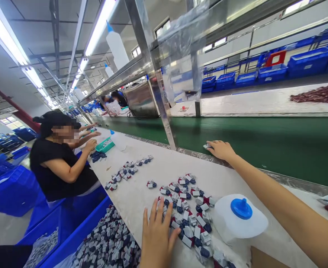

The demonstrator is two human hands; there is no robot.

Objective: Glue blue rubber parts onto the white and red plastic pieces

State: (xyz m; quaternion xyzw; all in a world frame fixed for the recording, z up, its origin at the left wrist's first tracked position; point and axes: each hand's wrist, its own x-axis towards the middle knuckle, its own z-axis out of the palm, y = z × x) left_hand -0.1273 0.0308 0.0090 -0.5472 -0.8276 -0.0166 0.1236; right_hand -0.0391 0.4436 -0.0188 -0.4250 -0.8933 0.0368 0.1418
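My left hand (pixel 156 235) lies flat with fingers spread on the white worktable (pixel 164 167), touching the near edge of a heap of small white, blue and red parts (pixel 188 208). My right hand (pixel 221 149) reaches far across to the metal rim beside the green conveyor belt (pixel 264 145), its fingers closed on one small white part (pixel 206 146). A white squeeze bottle with a blue cap (pixel 240 217) lies next to my right forearm.
A co-worker in black (pixel 56 160) sits at the left, hands at a green tray (pixel 105 145). More parts (pixel 125 172) trail across the table. A blue bin of parts (pixel 105 242) stands below the table edge. A slanted steel post (pixel 160 100) rises ahead.
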